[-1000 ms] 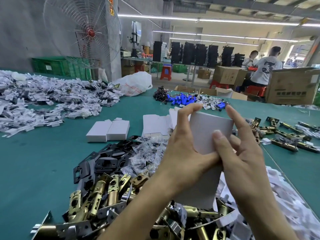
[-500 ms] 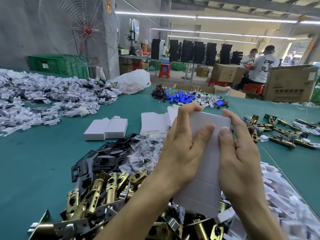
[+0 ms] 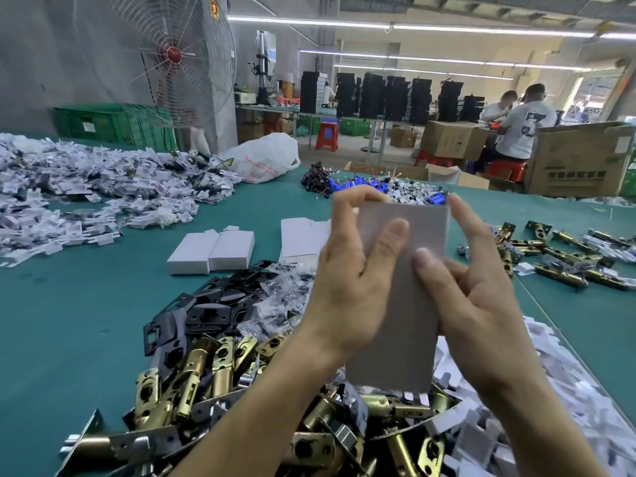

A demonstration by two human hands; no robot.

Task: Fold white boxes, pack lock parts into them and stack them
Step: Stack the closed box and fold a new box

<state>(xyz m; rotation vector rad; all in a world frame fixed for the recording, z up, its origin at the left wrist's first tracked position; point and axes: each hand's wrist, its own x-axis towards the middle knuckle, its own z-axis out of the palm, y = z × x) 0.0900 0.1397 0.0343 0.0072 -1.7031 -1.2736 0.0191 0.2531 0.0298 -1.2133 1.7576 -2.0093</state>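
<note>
The left hand (image 3: 347, 287) and right hand (image 3: 481, 297) gripped the white box (image 3: 402, 304); both thumbs had shifted onto its face, probably squaring it.

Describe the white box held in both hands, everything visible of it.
The white box is plain, unprinted matte cardboard, long and narrow, greyish in shade. It is held in the air, near upright, broad face toward the camera, above the brass latches. The left hand grips its left edge, the right hand its right; both thumbs press the face, fingers curl over the top end. Whether its ends are closed cannot be told.
</note>
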